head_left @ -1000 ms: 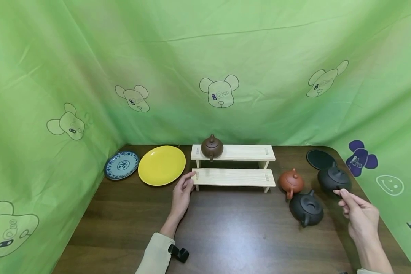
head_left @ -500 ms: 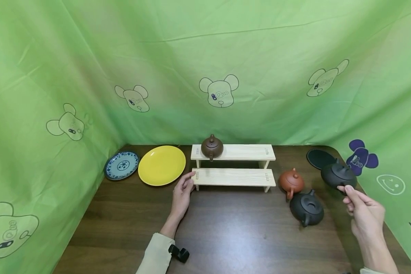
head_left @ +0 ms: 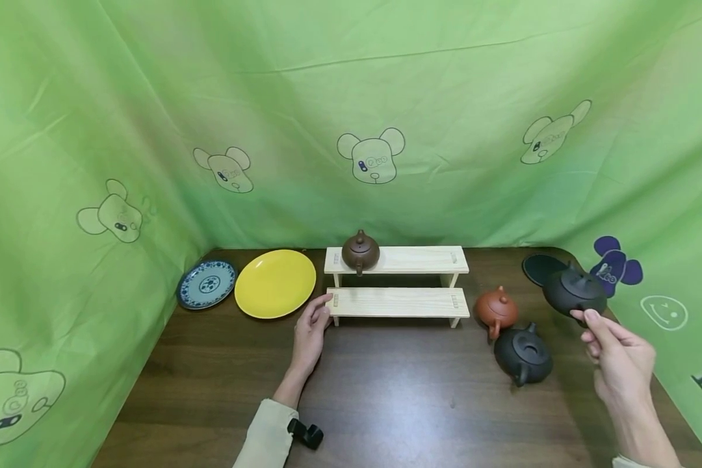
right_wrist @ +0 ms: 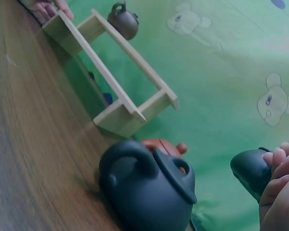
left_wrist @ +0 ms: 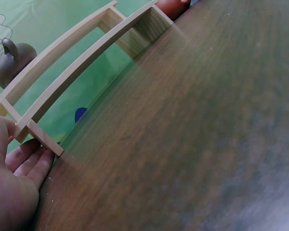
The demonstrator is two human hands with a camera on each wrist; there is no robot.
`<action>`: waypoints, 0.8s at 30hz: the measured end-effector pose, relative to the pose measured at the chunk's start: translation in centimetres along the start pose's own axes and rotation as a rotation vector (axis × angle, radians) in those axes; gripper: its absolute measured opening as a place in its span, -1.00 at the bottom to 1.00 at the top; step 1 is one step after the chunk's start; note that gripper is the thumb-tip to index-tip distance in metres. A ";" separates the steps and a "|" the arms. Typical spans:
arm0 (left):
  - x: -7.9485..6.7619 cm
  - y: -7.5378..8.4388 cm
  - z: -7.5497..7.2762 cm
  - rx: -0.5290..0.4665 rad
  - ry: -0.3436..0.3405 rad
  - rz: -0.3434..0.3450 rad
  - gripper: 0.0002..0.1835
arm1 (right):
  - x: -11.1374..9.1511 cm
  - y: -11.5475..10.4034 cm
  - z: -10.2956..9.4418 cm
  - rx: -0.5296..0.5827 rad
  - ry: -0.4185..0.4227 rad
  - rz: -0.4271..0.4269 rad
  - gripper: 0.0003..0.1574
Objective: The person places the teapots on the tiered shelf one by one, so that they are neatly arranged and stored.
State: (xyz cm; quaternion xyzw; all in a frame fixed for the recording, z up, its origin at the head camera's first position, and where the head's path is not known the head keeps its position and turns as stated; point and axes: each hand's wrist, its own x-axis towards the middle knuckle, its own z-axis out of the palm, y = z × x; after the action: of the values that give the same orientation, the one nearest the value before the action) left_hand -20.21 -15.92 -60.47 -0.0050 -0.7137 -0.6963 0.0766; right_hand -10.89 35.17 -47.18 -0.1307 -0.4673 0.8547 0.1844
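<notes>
On the right, my right hand [head_left: 623, 367] pinches a black teapot [head_left: 574, 290] by its handle, thumb on top. In the right wrist view that teapot [right_wrist: 250, 173] appears in front of the curtain, partly hidden by the fingers. My left hand [head_left: 309, 335] holds the left end of the two-tier wooden stand [head_left: 398, 303]; in the left wrist view its fingers [left_wrist: 36, 161] lie against the stand's leg. A brown teapot [head_left: 360, 252] sits at the left of the upper tier. Right of the stand, a red-brown teapot [head_left: 496, 309] and another black teapot [head_left: 523, 356] stand close together.
A black round coaster-like disc [head_left: 543, 268] lies at the back right, partly behind the held teapot. To the left are a yellow plate [head_left: 275, 284] and a blue patterned plate [head_left: 207, 285]. A green curtain [head_left: 374, 84] encloses the wooden table [head_left: 386, 403] behind and at both sides.
My right hand has moved the black teapot slightly up and to the right, then a little back left. The left hand and the stand have stayed put.
</notes>
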 end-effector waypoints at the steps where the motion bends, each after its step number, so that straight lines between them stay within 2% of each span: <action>1: 0.0 0.0 0.0 -0.001 0.002 -0.001 -0.69 | -0.1 0.0 0.2 0.004 -0.002 -0.004 -0.69; 13: 0.0 0.0 -0.1 -0.001 -0.007 0.018 -0.69 | -0.8 0.6 2.2 0.005 -0.082 -0.025 -0.67; 24: 0.0 0.0 -0.1 0.009 -0.001 0.026 -0.69 | -1.3 1.5 4.7 -0.046 -0.184 -0.032 -0.64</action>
State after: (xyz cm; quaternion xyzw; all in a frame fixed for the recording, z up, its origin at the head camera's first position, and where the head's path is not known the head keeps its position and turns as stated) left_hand -20.23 -15.98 -60.50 -0.0144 -0.7166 -0.6921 0.0851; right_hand -11.88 30.34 -45.87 -0.0482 -0.5038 0.8491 0.1512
